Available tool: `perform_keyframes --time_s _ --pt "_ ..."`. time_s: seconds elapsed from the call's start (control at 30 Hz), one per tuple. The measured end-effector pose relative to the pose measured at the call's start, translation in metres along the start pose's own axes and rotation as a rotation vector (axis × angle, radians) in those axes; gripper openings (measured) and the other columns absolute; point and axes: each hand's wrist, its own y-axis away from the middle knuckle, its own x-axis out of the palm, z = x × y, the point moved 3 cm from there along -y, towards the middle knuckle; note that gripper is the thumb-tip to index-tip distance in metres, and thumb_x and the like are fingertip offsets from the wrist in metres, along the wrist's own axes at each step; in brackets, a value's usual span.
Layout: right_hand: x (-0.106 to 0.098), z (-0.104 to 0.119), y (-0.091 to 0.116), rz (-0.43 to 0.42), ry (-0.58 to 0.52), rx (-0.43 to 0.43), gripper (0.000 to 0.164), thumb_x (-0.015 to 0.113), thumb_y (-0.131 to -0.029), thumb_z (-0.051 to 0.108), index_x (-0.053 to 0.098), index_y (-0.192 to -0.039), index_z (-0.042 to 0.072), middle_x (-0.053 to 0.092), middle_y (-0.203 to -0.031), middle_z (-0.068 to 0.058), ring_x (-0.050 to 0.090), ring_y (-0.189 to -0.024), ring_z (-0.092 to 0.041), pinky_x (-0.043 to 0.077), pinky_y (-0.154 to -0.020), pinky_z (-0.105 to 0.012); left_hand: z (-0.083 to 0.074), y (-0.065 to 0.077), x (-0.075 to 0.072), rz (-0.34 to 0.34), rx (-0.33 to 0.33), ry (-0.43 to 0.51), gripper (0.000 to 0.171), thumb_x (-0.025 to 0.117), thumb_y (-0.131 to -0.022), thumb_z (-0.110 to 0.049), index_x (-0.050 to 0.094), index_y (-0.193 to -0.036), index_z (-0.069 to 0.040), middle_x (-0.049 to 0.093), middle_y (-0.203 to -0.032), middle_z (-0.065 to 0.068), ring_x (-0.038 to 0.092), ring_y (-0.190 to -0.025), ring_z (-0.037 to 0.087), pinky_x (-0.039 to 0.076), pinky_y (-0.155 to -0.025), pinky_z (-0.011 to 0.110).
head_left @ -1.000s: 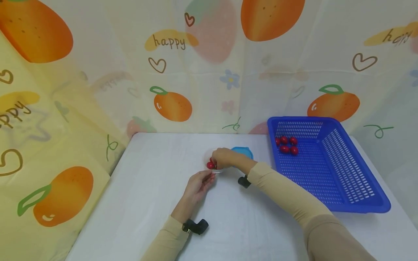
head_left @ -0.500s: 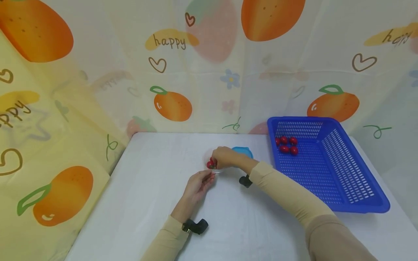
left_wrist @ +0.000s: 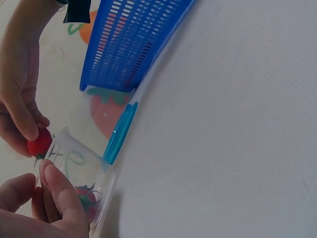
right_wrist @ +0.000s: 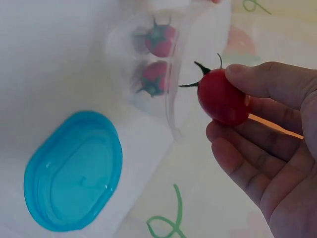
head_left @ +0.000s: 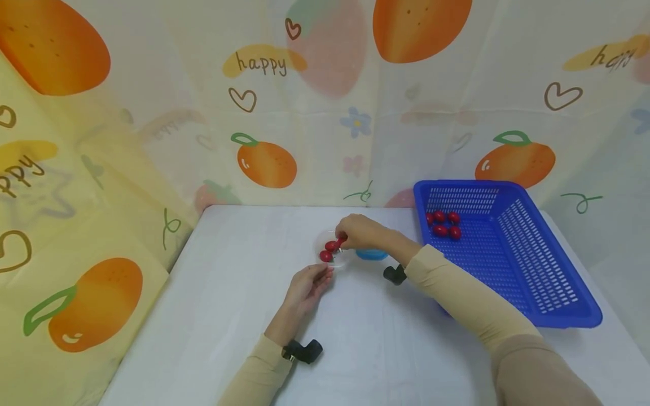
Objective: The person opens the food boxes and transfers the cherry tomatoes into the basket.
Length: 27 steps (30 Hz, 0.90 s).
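Observation:
A clear plastic container (left_wrist: 74,153) stands on the white table, holding two red cherry tomatoes (head_left: 326,256) with green stems. My left hand (head_left: 304,290) pinches the near rim of that container between thumb and fingers. Between the thumb and fingers of my right hand (right_wrist: 277,134) is another cherry tomato (right_wrist: 223,98), its stem pointing towards the container. In the left wrist view this tomato is just outside the rim at the opening. In the head view, my right hand hides part of the container's far right side.
Right of the container lies a translucent blue lid (right_wrist: 74,168), partly behind the right hand in the head view. A blue perforated basket (head_left: 503,265) stands at the right with several cherry tomatoes (head_left: 440,230) in its far left corner. A fruit-printed cloth (head_left: 325,124) hangs behind the table.
My right hand has risen out of the container, up and slightly right, with a cherry tomato in its fingers. Two tomatoes in the container now show. My left hand has stayed in place.

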Motion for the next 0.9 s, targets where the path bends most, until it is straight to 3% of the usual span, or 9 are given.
perform_keyframes --time_s 0.17,0.47,0.9 --pt "-0.012 -0.008 0.011 -0.033 -0.003 -0.002 0.024 0.065 -0.081 0.021 0.067 -0.102 0.009 0.065 -0.09 -0.001 0.056 -0.08 -0.014 0.051 -0.076 -0.025 0.0 -0.001 0.0 -0.005 -0.004 0.012 0.03 0.06 -0.085 -0.017 0.054 -0.111 -0.003 0.066 -0.09 0.003 0.062 -0.083 0.011 0.053 -0.079 0.021" --pt "-0.04 -0.023 0.03 -0.082 -0.059 0.076 0.032 0.064 -0.082 0.023 0.064 -0.11 0.01 0.065 -0.101 -0.006 0.058 -0.09 -0.019 0.054 -0.079 -0.03 0.0 -0.001 0.0 0.014 0.005 0.028 0.033 0.06 -0.085 -0.016 0.053 -0.113 0.0 0.067 -0.088 0.003 0.063 -0.081 0.011 0.053 -0.079 0.02" --pt "-0.067 -0.055 0.065 -0.204 -0.232 0.13 0.031 0.065 -0.082 0.023 0.064 -0.109 0.008 0.065 -0.098 -0.008 0.059 -0.086 -0.019 0.054 -0.077 -0.032 0.0 0.0 0.0 -0.001 0.01 0.011 0.034 0.061 -0.084 -0.019 0.053 -0.113 -0.001 0.066 -0.091 0.004 0.062 -0.082 0.011 0.053 -0.078 0.02"
